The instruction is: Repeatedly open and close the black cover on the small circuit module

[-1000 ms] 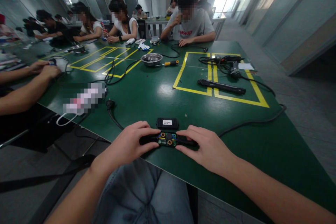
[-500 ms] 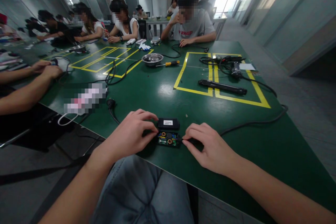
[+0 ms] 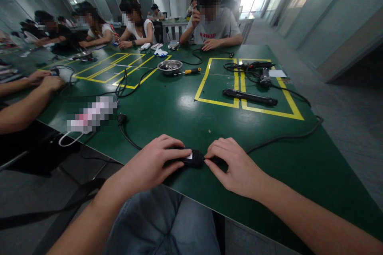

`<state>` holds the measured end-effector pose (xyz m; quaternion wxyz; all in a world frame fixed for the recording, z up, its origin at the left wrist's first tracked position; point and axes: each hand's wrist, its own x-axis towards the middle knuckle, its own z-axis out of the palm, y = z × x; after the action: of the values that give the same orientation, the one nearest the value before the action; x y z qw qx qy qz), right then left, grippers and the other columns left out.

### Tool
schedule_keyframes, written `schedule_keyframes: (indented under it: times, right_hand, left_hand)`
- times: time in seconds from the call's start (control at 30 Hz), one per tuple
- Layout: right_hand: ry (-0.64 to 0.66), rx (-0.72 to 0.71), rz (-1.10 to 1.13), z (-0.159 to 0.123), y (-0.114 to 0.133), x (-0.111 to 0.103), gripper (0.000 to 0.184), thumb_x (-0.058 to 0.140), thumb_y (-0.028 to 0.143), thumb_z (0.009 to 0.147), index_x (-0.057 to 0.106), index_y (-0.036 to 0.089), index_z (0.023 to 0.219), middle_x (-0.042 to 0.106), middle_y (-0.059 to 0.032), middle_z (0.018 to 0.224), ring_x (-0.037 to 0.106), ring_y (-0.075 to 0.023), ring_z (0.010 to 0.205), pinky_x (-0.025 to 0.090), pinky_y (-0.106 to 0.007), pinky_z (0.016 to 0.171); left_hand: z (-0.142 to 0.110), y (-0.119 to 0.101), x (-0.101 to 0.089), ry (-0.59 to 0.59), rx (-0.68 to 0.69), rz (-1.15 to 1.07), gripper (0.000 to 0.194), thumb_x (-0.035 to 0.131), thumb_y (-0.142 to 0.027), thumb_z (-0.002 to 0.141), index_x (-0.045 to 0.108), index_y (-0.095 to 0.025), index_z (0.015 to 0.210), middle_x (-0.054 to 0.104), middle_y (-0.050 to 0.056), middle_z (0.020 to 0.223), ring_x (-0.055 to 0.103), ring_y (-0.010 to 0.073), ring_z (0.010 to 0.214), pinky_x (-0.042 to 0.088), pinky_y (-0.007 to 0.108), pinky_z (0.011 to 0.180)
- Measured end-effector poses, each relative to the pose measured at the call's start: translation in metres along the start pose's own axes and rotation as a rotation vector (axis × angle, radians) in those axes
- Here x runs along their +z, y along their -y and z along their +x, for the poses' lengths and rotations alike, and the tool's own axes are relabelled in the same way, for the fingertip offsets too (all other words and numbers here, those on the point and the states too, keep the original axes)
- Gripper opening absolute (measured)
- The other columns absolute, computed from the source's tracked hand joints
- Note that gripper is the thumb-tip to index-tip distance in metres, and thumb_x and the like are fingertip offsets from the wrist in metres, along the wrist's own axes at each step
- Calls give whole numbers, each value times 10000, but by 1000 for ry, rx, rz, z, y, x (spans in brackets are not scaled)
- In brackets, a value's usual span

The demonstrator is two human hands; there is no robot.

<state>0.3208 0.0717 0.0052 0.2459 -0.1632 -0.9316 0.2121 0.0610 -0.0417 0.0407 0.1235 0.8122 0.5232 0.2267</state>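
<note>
Near the table's front edge, a black plastic cover (image 3: 196, 157) with a white label lies over the shallow case that holds a small circuit board. The board is hidden beneath it. My left hand (image 3: 160, 161) grips the cover from the left, fingers on top and thumb along the near side. At the right end of the case, my right hand (image 3: 235, 165) pinches the black cable where it enters. From behind that hand the power cable (image 3: 278, 138) runs off to the right. A black plug (image 3: 121, 118) on its cord lies to the left.
On the green table (image 3: 167, 115) are a metal bowl (image 3: 169, 67), a yellow-handled screwdriver (image 3: 193, 71), a long black tool housing (image 3: 249, 97) and a white power strip (image 3: 92, 113). A co-worker's arms (image 3: 26, 99) rest at the left. Another person (image 3: 212, 24) sits opposite.
My left hand has taken the cover from behind the case and set it over the circuit board. My right hand has shifted from the case's edge to a pinch on the cable.
</note>
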Motion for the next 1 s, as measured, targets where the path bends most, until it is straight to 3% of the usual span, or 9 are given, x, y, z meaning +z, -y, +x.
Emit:
schedule_keyframes:
  times: [0.17,0.27,0.43,0.53,0.63,0.7,0.83,1.0]
  right_hand:
    - [-8,-1,4,-1,-1,1,119,610,121,1004,619,212,928,716,-49,913,634,-229,848,417,-381,789]
    - [-3,-2,0,0,-1,1,121,609,113,1002,618,215,936,717,-46,917,637,-227,850,417,-376,780]
    - [7,20,-10,0,1,2,120,613,114,983,610,215,917,716,-45,905,648,-230,851,434,-383,777]
    - [-3,41,-33,1,3,2,79,640,129,970,644,206,988,720,-45,901,656,-235,831,452,-389,768]
    - [3,47,-70,0,3,4,209,725,176,961,694,202,1166,748,-51,938,685,-250,848,477,-395,758]
    - [15,38,-92,0,2,6,253,773,209,965,716,208,1211,767,-56,968,703,-254,869,498,-399,764]
    - [28,32,-87,-2,-1,8,192,782,236,993,758,217,1183,772,-48,964,725,-236,863,542,-379,762]
    - [14,45,-103,-4,-3,9,183,783,246,1001,768,208,1179,765,-50,962,727,-222,835,564,-354,740]
  left_hand:
    - [1,-5,1,74,0,91,318,667,-259,1094,755,-313,1395,768,85,1308,677,267,1134,571,427,983]
    - [5,-2,-1,81,-17,6,312,679,-240,1082,767,-301,1375,782,78,1293,694,255,1155,579,407,999]
    - [23,10,9,-140,-161,-55,257,739,-236,1029,805,-240,1277,812,95,1238,718,273,1153,593,453,1043]
    - [30,17,16,-105,-174,-18,240,717,-199,1032,814,-232,1248,807,97,1291,714,286,1197,576,495,1088]
    - [20,18,13,-149,-168,10,246,647,-243,1078,813,-246,1259,761,109,1371,685,290,1247,568,504,1109]
    - [4,14,9,-192,-181,15,266,650,-270,1075,797,-252,1297,753,112,1313,685,281,1198,585,472,1074]
    - [-23,8,8,-98,-180,-53,310,726,-271,1036,773,-266,1343,748,86,1195,709,245,1086,610,380,979]
    - [-23,11,11,-42,-174,-85,297,778,-258,1013,793,-267,1309,744,58,1120,732,218,1018,599,318,912]
